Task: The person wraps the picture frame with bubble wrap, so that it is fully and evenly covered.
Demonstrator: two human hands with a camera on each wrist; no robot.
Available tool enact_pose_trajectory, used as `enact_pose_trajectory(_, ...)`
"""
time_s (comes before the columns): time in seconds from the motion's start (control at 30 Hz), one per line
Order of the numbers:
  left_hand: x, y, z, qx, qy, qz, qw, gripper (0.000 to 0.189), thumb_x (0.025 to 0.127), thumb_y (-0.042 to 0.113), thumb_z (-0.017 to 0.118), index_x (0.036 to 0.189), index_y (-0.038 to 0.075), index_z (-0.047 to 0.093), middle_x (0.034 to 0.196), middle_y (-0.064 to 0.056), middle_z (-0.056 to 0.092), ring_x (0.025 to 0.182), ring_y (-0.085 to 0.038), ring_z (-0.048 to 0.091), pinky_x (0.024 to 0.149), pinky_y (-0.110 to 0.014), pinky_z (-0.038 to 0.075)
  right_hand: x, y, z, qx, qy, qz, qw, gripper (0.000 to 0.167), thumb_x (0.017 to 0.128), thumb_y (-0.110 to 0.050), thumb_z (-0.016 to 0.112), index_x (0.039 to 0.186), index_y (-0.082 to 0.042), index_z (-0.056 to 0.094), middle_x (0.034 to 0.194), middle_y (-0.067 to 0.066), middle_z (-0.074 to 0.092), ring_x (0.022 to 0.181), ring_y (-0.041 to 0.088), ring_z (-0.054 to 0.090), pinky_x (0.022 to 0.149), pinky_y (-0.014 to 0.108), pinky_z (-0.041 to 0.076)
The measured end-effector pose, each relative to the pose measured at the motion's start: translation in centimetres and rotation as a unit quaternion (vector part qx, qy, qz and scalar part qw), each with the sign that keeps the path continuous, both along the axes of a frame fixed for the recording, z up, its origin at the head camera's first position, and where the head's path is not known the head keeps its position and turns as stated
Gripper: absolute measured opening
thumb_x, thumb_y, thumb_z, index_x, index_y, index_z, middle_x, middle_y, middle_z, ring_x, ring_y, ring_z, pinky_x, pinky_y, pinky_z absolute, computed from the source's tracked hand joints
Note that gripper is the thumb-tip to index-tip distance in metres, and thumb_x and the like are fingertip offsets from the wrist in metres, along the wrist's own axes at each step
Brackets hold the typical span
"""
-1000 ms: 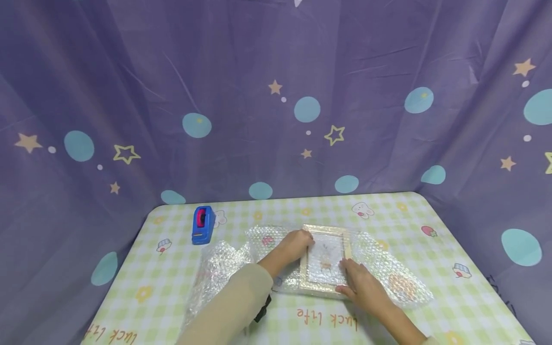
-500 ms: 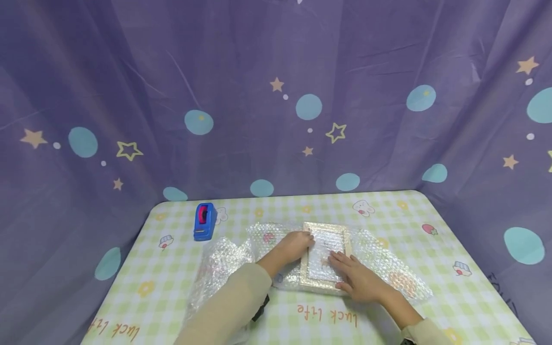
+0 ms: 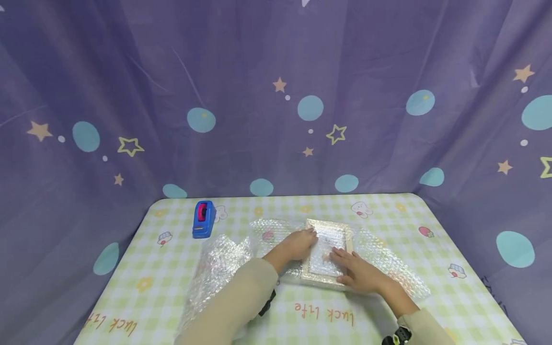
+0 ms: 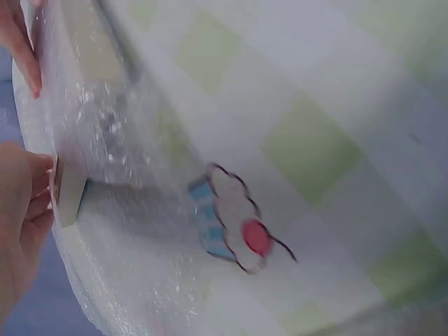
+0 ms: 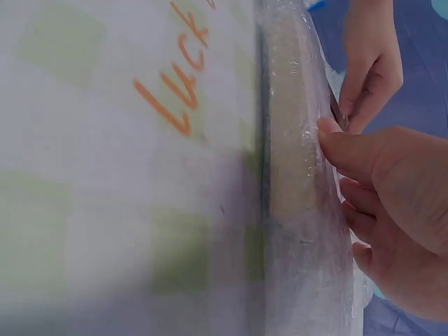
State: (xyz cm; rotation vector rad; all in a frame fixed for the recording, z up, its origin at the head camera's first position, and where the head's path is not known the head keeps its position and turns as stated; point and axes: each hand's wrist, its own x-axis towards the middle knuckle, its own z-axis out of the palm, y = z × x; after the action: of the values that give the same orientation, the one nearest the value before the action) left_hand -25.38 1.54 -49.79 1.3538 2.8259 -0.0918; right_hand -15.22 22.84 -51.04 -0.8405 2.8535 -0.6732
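A pale picture frame (image 3: 326, 281) lies face up on the table, with clear bubble wrap (image 3: 390, 263) over it and spread out to both sides. At the frame's left edge my left hand (image 3: 297, 245) has its fingers curled and appears to pinch the wrap; a thin brownish strip shows at its fingertips in the left wrist view, unclear in kind. My right hand (image 3: 362, 273) rests on the lower right of the wrapped frame, fingers extended over the picture and thumb at the near edge. In the right wrist view the frame's pale side (image 5: 290, 119) shows through the wrap.
A blue tape dispenser (image 3: 204, 219) with a pink core stands at the back left. Another sheet of bubble wrap (image 3: 220, 268) lies left of the frame, partly under the left forearm. The checked tablecloth (image 3: 146, 306) reaches to a purple curtain (image 3: 241, 96) behind.
My right hand has slid from the frame's lower right edge inward over the picture, its fingers flattening. My left hand keeps its place at the left edge. The head view has shifted slightly.
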Motion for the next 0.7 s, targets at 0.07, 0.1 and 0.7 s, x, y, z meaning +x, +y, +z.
enact_pose_trajectory(0.07,0.1,0.2,-0.3,-0.014,-0.02,0.013,0.9996,0.033,0.096,0.016,0.049,0.127,0.011,0.058,0.144,-0.006,0.052,0.14,-0.021,0.042,0.117,-0.032,0.036,-0.3,0.2,-0.1,0.001,-0.006,-0.004,1.0,0.064,0.089,-0.021,0.065,0.142,0.004,0.04,0.151,0.026,0.034,0.137,0.046,0.036,0.109,0.071,0.024)
enact_pose_trajectory(0.1,0.2,0.3,-0.4,-0.017,-0.029,0.019,0.9992,0.036,0.098,0.018,0.046,0.132,0.011,0.054,0.148,-0.006,0.048,0.143,-0.021,0.038,0.119,-0.033,0.033,-0.4,0.4,-0.1,0.0,-0.007,-0.006,1.0,0.063,0.088,-0.02,0.066,0.141,0.005,0.041,0.151,0.027,0.035,0.137,0.047,0.036,0.109,0.071,0.025)
enact_pose_trajectory(0.7,-3.9,-6.3,1.9,0.091,-0.109,0.414,0.8993,0.04,0.089,0.011,0.051,0.122,-0.012,0.048,0.123,-0.028,0.053,0.116,-0.038,0.052,0.101,-0.042,0.045,-0.8,0.9,0.0,0.004,0.017,-0.009,0.9998,0.061,0.086,-0.014,0.067,0.137,0.01,0.043,0.145,0.032,0.039,0.131,0.05,0.042,0.107,0.067,0.032)
